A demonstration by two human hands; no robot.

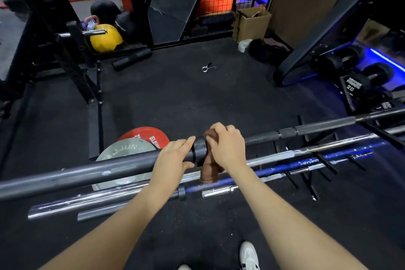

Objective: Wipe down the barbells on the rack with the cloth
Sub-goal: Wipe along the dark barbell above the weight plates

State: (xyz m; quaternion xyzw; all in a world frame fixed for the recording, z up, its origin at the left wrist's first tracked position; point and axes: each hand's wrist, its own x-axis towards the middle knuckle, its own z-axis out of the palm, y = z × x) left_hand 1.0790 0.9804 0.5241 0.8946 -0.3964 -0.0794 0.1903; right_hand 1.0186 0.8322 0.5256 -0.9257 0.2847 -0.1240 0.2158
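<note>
A dark grey barbell (pixel 76 171) runs across the view from lower left to upper right, the nearest and highest bar. My left hand (pixel 173 155) grips its sleeve just left of the collar. My right hand (pixel 228 147) holds a brown cloth (pixel 209 171) wrapped over the bar at the collar, and the cloth's end hangs down below the bar. Below lie a chrome barbell (pixel 317 149) and a blue barbell (pixel 306 162) on the black rack pegs (pixel 324 159).
Grey and red weight plates (pixel 131 149) lean behind the bars at left. A black squat rack (pixel 87 94) stands at left, dumbbells (pixel 361 76) at right. A spring collar (pixel 208 67) lies on the black floor. A person crouches by a yellow ball (pixel 105 37) at the back.
</note>
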